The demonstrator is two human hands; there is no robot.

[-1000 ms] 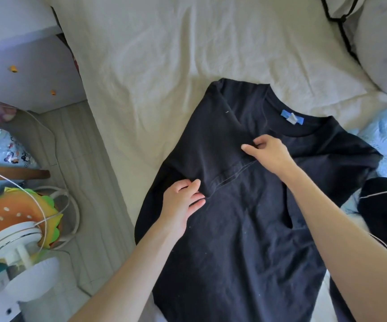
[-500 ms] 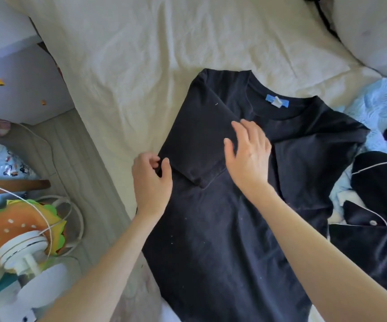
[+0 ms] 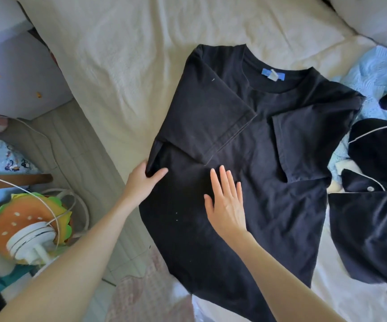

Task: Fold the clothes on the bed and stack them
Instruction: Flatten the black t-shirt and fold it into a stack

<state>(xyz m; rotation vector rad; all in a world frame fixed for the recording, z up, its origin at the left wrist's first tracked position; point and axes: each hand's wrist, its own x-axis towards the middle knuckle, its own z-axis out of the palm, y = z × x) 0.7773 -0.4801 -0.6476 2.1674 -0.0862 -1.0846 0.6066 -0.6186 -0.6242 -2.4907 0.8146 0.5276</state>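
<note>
Under both our hands lies the black cotton T-shirt [image 3: 246,182], spread flat on the cream bedsheet [image 3: 141,54], both sleeves folded inward just beyond our fingertips. Our left hand [image 3: 144,182] pinches the shirt's side edge between thumb and fingers. Our right hand [image 3: 226,201], just beside it, presses flat on the cloth, fingers straight. To the right of the right hand sits a dark navy white-piped garment [image 3: 373,194].

I see a matt black cotton-like T-shirt [image 3: 246,182] on a cream bedsheet [image 3: 129,54] with a fine pebbled weave. The dark garment [image 3: 373,217] beside it has a soft velvety sheen; the blue cloth [image 3: 378,70] looks knitted.
</note>
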